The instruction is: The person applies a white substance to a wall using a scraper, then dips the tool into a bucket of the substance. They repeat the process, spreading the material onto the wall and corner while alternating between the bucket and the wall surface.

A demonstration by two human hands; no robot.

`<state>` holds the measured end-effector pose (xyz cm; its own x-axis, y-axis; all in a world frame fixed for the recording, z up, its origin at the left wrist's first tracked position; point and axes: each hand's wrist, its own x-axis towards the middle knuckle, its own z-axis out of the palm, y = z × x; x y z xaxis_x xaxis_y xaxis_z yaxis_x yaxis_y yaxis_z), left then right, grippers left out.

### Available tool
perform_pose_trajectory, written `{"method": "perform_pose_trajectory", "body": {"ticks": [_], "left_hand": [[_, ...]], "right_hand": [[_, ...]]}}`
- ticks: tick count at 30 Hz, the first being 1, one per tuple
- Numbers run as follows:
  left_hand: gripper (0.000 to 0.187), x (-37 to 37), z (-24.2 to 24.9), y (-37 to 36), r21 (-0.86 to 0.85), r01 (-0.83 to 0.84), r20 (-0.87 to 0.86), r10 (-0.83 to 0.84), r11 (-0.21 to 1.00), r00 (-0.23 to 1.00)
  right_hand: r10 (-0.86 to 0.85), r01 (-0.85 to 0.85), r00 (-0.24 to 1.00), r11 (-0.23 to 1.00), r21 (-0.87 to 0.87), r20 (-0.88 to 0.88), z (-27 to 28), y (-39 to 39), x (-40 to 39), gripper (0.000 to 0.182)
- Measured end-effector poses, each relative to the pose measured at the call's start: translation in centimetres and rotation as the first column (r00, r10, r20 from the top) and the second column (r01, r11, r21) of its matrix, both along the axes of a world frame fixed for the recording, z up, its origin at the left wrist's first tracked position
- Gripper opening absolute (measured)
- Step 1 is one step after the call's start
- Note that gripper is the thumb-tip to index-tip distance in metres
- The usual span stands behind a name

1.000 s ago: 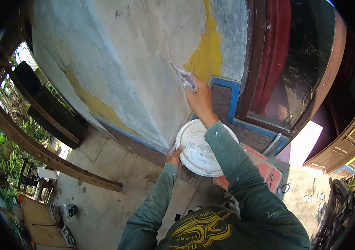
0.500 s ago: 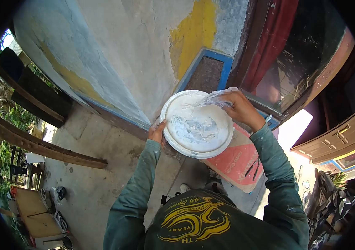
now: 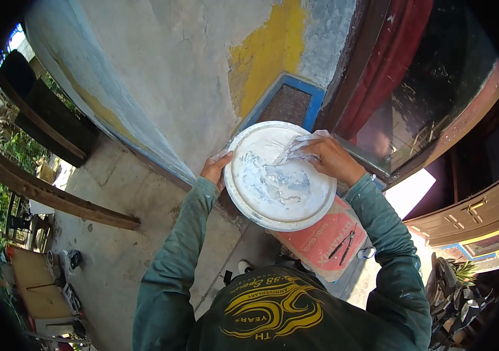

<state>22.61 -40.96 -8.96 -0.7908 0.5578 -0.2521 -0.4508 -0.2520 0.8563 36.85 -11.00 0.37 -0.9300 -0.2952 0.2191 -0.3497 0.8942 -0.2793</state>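
My left hand [image 3: 217,169] grips the left rim of a round white bucket lid [image 3: 249,212], thumb on top and fingers underneath. White paste [image 3: 279,181] is smeared across its middle, with greyish streaks showing through. At the lid's upper right, my right hand [image 3: 327,155] is closed on a crumpled whitish sheet [image 3: 294,147] coated in paste. The sheet's lower tip is right at the paste; whether it is cloth or plastic I cannot tell. Below the lid lies a red and tan paper sack [image 3: 319,234], with dark pliers [image 3: 348,248] on top.
Ahead stands a wall [image 3: 167,76] with grey-white and yellow patches [image 3: 261,58]. A blue-edged ledge [image 3: 315,108] and a window with a red curtain [image 3: 372,88] are at the right. A curved wooden beam [image 3: 56,199] crosses the left side above the concrete floor [image 3: 121,263].
My right hand has drawn the sheet's tip inward and down, toward the middle of the lid. The lid has shifted slightly in view, and more of the sack and pliers shows.
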Motion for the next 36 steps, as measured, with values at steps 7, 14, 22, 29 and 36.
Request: {"method": "perform_pose_trajectory", "body": {"ticks": [7, 14, 22, 29, 36], "left_hand": [[0.034, 0.0, 0.2, 2.0, 0.007, -0.07, -0.002, 0.07, 0.998, 0.998], [0.033, -1.2, -0.8, 2.6, 0.05, -0.17, 0.014, 0.17, 0.984, 0.985], [0.028, 0.8, -5.7, 4.0, 0.018, -0.293, 0.11, 0.289, 0.956, 0.951], [0.03, 1.8, -7.7, 3.5, 0.137, -0.392, 0.204, 0.361, 0.91, 0.91], [0.03, 0.5, -4.8, 1.5, 0.082, -0.259, 0.15, 0.246, 0.962, 0.958]], "right_hand": [[0.003, -0.001, 0.997, 0.999, -0.033, 0.074, -0.3, 1.8, -0.1, 0.034], [0.045, -0.004, 0.992, 0.943, -0.332, 0.116, 2.3, 4.5, -0.7, 0.031], [0.042, 0.113, 0.992, 0.09, -0.989, 0.117, -0.2, -1.7, -8.0, 0.026], [-0.159, 0.185, 0.966, -0.136, -0.973, 0.205, -4.5, -10.8, -13.1, 0.028], [-0.472, 0.198, 0.87, 0.067, -0.978, 0.143, -4.8, -13.3, -16.5, 0.022]]}}
